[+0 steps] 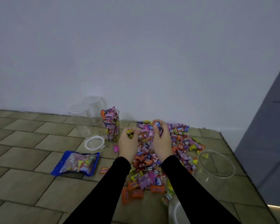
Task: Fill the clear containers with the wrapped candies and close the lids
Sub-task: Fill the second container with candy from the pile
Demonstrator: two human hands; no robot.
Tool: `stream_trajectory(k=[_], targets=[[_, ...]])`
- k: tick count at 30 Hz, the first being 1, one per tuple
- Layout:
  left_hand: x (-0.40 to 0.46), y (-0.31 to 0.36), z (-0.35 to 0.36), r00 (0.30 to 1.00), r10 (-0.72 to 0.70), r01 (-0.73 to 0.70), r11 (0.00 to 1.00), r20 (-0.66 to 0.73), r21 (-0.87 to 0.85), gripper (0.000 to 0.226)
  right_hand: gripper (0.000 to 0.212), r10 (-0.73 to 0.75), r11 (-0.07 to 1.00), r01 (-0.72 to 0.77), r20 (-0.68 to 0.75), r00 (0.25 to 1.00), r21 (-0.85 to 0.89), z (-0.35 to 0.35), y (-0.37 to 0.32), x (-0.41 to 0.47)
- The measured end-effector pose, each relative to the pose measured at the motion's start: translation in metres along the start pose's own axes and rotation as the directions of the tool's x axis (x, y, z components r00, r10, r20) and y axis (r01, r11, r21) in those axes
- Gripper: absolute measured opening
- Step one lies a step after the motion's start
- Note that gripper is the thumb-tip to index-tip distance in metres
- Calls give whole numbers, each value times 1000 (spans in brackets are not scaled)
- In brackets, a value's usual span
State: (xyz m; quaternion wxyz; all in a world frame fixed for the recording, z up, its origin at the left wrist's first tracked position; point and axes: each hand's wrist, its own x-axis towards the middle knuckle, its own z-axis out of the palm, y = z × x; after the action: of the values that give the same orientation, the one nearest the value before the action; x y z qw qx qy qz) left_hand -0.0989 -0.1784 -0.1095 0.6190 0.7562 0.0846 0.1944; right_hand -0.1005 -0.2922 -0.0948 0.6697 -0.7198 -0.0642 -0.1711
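A wide heap of wrapped candies (181, 152) lies on the tiled floor by the wall. My left hand (128, 143) grips a small bunch of yellow and red candies above the heap's left edge. My right hand (162, 139) holds several candies, a blue one on top, over the heap's middle. A tall clear container (110, 125) stands left of my hands, filled to the brim with candies and without a lid. A white-rimmed lid (94, 143) lies flat in front of it. Two empty clear containers (87, 117) stand behind it by the wall.
A blue candy bag (76, 163) lies on the floor to the left, with loose candies near it. A wide clear container (217, 165) stands at the right of the heap, nearly empty. Another clear container's rim (176, 212) shows at the bottom edge. Grey furniture (265, 135) bounds the right side.
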Motion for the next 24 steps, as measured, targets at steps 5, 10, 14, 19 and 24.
stream_trajectory(k=[5, 10, 14, 19, 24], targets=[[-14, 30, 24, 1000, 26, -27, 986, -10, -162, 21, 14, -101, 993, 105, -84, 991, 44, -27, -37, -4], [-39, 64, 49, 996, 83, -73, 968, 31, -239, 17, 13, -260, 966, 259, -170, 951, -27, -79, -71, -6], [-63, 84, 68, 986, 135, -105, 957, 94, -269, 21, 13, -220, 975, 212, -282, 934, -59, -131, -66, -6], [-97, 94, 103, 980, 142, -93, 946, 139, -311, 23, 19, -137, 990, 122, -366, 920, -64, -169, -45, -20], [-123, 98, 129, 965, 185, -123, 945, 187, -302, 16, 15, -78, 997, 80, -392, 916, -12, -177, -40, -35]])
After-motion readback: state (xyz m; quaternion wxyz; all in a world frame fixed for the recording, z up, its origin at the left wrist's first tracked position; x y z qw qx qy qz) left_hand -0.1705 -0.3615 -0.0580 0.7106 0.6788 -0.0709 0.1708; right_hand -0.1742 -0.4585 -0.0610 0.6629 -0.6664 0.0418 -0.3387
